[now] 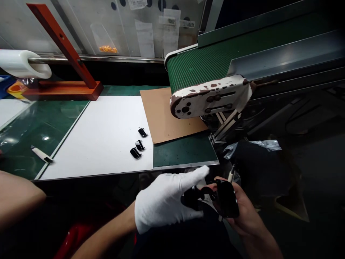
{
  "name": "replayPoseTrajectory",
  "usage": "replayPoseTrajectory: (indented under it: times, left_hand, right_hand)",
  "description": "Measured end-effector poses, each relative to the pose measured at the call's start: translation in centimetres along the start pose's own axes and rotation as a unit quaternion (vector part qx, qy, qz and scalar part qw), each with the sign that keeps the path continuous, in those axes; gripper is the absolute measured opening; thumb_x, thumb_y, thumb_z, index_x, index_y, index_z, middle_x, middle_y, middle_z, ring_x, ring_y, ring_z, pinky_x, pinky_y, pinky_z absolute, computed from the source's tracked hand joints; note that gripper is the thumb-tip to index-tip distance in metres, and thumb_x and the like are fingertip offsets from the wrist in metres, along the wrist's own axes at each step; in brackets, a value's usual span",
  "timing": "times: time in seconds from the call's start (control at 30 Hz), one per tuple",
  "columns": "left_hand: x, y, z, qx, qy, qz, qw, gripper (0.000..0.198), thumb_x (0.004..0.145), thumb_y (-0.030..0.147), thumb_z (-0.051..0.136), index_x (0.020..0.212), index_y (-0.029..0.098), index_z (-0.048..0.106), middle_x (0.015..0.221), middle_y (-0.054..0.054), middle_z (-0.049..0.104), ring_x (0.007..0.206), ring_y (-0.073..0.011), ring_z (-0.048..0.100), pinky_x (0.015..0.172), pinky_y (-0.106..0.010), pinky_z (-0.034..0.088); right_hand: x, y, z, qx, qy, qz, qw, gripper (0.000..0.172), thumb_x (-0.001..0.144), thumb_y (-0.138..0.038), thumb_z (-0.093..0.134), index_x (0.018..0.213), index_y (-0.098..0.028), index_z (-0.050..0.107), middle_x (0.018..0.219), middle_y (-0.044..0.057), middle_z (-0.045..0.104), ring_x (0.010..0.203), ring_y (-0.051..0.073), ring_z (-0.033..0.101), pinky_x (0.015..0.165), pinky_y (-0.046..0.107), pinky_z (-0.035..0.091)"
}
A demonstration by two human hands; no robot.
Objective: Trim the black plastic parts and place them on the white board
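Glossy blk part (228, 199) is held up off the desk (185, 153), just in front of its near edge, btwn both hands. R hand (246, 212), bare: fingers pinching the part, plus a thin pen-like tool (231, 173). L hand (164, 201), white glove: thumb spread well apart from the other fingers, part's L end in the gap; can't tell if gripping. Part prob. light, stiff, slick, easily scratched/smudged; best held by edges, w/ the glove on shiny faces. Nearby: 3 small blk pcs (135, 153) on white sheet (102, 140), cardboard (159, 118) beside, conveyor (205, 66) end overhanging it, so reach to back R is blocked. Far L: another person's arm (20, 201), cutter-like tool (41, 154).
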State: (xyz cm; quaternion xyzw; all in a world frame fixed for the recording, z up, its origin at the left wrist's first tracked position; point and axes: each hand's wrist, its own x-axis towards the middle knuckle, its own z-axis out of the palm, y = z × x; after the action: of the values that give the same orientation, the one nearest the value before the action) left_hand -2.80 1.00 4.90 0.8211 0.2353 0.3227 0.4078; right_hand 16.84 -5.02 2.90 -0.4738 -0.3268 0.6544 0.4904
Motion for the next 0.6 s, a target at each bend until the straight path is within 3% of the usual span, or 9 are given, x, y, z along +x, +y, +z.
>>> replayPoseTrajectory:
  times: [0.13, 0.27, 0.37, 0.5, 0.6]
  left_hand:
    - [-1.1, -0.5, 1.9, 0.021, 0.065, 0.019, 0.997, 0.090, 0.070, 0.025, 0.082, 0.146, 0.029, 0.033, 0.119, -0.004, 0.069, 0.099, -0.0195, 0.071, 0.088, -0.026, 0.057]
    - [-2.3, -1.1, 4.2, 0.066, 0.133, 0.046, 0.988, 0.088, 0.069, 0.029, 0.082, 0.143, 0.025, 0.036, 0.115, -0.008, 0.071, 0.097, -0.0214, 0.072, 0.086, -0.027, 0.059]
    - [-2.8, -1.3, 5.0, 0.088, 0.146, 0.042, 0.984, 0.087, 0.068, 0.030, 0.082, 0.142, 0.024, 0.037, 0.116, -0.010, 0.070, 0.097, -0.0235, 0.072, 0.088, -0.030, 0.059]
    - [-2.7, -1.2, 5.2, 0.027, 0.158, 0.069, 0.985, 0.094, 0.068, 0.037, 0.082, 0.146, 0.026, 0.031, 0.117, -0.009, 0.070, 0.099, -0.0227, 0.071, 0.086, -0.028, 0.059]
    - [-2.2, -1.2, 5.7, -0.053, 0.193, 0.053, 0.978, 0.093, 0.069, 0.039, 0.082, 0.146, 0.028, 0.032, 0.118, -0.008, 0.069, 0.104, -0.0235, 0.069, 0.091, -0.030, 0.057]
  right_hand:
    - [-0.1, -0.6, -0.1, 0.057, -0.032, 0.029, 0.997, 0.031, 0.060, -0.038, 0.087, 0.061, -0.017, 0.065, 0.054, 0.001, 0.060, 0.038, 0.006, 0.038, 0.034, 0.017, 0.028]
    - [0.7, 0.1, -0.7, 0.115, -0.048, 0.088, 0.988, 0.038, 0.060, -0.028, 0.087, 0.052, -0.016, 0.052, 0.051, -0.001, 0.056, 0.041, 0.006, 0.041, 0.037, 0.015, 0.032]
    - [1.4, 1.3, -1.0, 0.144, -0.064, 0.109, 0.981, 0.043, 0.058, -0.036, 0.086, 0.051, -0.017, 0.049, 0.047, -0.003, 0.053, 0.036, 0.004, 0.036, 0.032, 0.014, 0.027]
    - [2.1, 2.7, -0.4, 0.187, -0.089, 0.128, 0.970, 0.048, 0.049, -0.042, 0.088, 0.047, -0.018, 0.047, 0.048, -0.005, 0.052, 0.035, 0.003, 0.034, 0.030, 0.014, 0.023]
    - [2.6, 3.2, 0.3, 0.220, -0.093, 0.128, 0.963, 0.050, 0.044, -0.046, 0.088, 0.045, -0.019, 0.045, 0.051, -0.005, 0.052, 0.037, 0.004, 0.035, 0.030, 0.014, 0.021]
